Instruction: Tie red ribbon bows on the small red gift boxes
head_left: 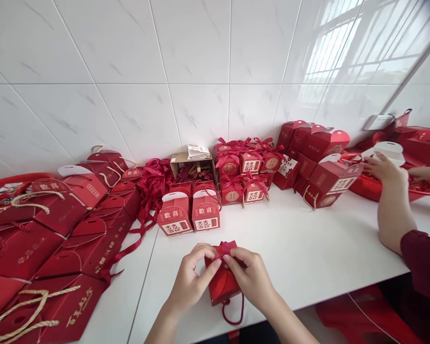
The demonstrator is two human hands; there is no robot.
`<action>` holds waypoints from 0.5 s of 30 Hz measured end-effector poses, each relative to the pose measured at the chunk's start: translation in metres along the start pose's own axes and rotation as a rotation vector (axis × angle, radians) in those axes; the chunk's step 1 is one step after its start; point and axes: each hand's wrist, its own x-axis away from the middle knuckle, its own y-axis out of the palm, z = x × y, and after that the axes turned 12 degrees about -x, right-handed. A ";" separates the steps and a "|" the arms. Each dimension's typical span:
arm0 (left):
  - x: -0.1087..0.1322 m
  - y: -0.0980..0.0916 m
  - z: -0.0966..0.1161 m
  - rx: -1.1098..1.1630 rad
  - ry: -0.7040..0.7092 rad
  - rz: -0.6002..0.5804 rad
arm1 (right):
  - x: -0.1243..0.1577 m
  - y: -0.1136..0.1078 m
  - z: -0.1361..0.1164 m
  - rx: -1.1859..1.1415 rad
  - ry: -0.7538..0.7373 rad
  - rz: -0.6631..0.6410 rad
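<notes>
A small red gift box [222, 283] lies on the white table [308, 253] right in front of me, with a red ribbon [225, 248] at its top and a loop of ribbon hanging off the table edge. My left hand [191, 278] and my right hand [251, 276] both pinch the ribbon at the box's top, fingers closed around it. Two closed red boxes [188, 214] with white labels stand just behind.
Flat red paper bags with cord handles [50, 248] cover the left side. Finished ribboned boxes [243, 174], an open cardboard box [192, 167] and loose red ribbon [151, 188] line the tiled wall. At the right another person's hand [382, 168] reaches toward larger red boxes [326, 162].
</notes>
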 end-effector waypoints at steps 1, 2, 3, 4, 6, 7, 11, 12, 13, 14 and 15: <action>0.000 0.001 -0.001 0.013 -0.010 0.016 | 0.000 0.000 0.000 -0.001 -0.004 0.000; 0.001 0.003 -0.002 0.027 -0.017 0.031 | 0.001 0.000 -0.001 -0.006 -0.004 0.000; 0.002 0.005 -0.003 0.039 -0.020 0.045 | 0.001 0.000 -0.001 -0.016 -0.001 0.002; 0.003 0.007 -0.004 0.048 -0.021 0.062 | 0.002 0.000 -0.001 -0.032 0.006 0.007; 0.005 0.010 -0.004 0.051 -0.028 0.099 | 0.002 0.000 -0.001 -0.075 0.023 0.017; 0.006 0.012 -0.004 0.046 -0.039 0.112 | 0.003 0.000 -0.001 -0.099 0.030 0.020; 0.009 0.020 -0.005 0.034 -0.106 0.104 | 0.004 0.002 0.002 -0.140 0.032 0.025; 0.009 0.022 -0.006 0.045 -0.114 0.117 | 0.004 0.002 0.003 -0.139 0.028 0.040; 0.010 0.025 -0.008 0.062 -0.117 0.141 | 0.005 0.003 0.004 -0.143 0.024 0.060; 0.010 0.028 -0.009 0.080 -0.116 0.174 | 0.005 0.003 0.005 -0.151 0.019 0.080; 0.011 0.031 -0.010 0.095 -0.113 0.210 | 0.005 0.004 0.006 -0.159 0.009 0.098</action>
